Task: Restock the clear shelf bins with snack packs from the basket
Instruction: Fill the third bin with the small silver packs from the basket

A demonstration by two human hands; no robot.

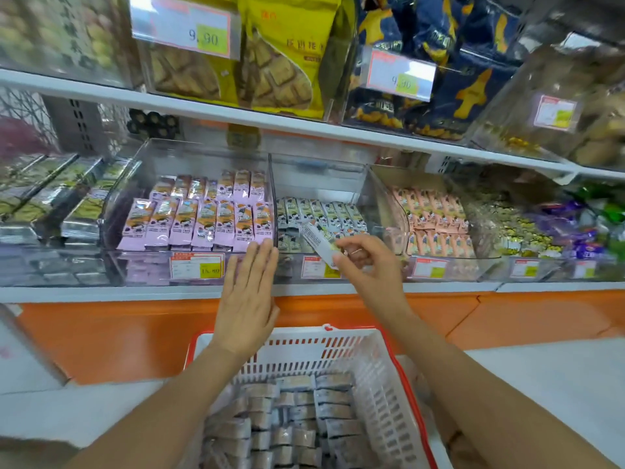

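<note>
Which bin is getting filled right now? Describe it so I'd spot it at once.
Find the lower white shelf above the orange panel, with its row of clear bins. The one being filled is the middle bin, just behind the right hand pinching a white snack pack. It holds grey-white packs; the left neighbour lilac packs, the right neighbour peach packs.

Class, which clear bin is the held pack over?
The middle bin, holding grey packs, between the bins of lilac packs and peach packs; the right hand holds the pack over it.

The left grip is held flat, fingers straight; the right grip is pinched round a snack pack.
</note>
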